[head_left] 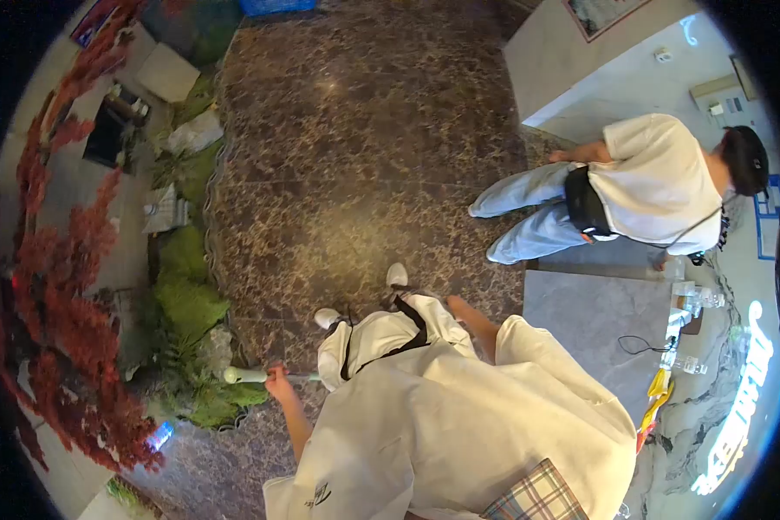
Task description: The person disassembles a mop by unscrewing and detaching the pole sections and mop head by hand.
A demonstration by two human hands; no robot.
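On the left side, my left hand [276, 382] is closed around a pale whitish-green rod [250, 375]. One end of the rod is thicker and rounded and points left, towards the planted display; the other reaches back to my trousers. What kind of tool it is, I cannot make out. My right hand [456, 305] hangs low beside my right thigh, partly out of sight past the forearm and sleeve. Its fingers are too small and hidden to read. Below me are my light trousers [373, 338] and pale shoes [397, 275] on brown marbled floor tiles [355, 156].
Along the left runs a display of green moss [186, 273], rocks and a red-leaved tree [65, 295]. To the right, another person [659, 178] stands beside a grey counter [581, 316] holding clear cups, a black cable [641, 345] and a yellow packet [659, 390]. A white wall [572, 69] juts out behind them.
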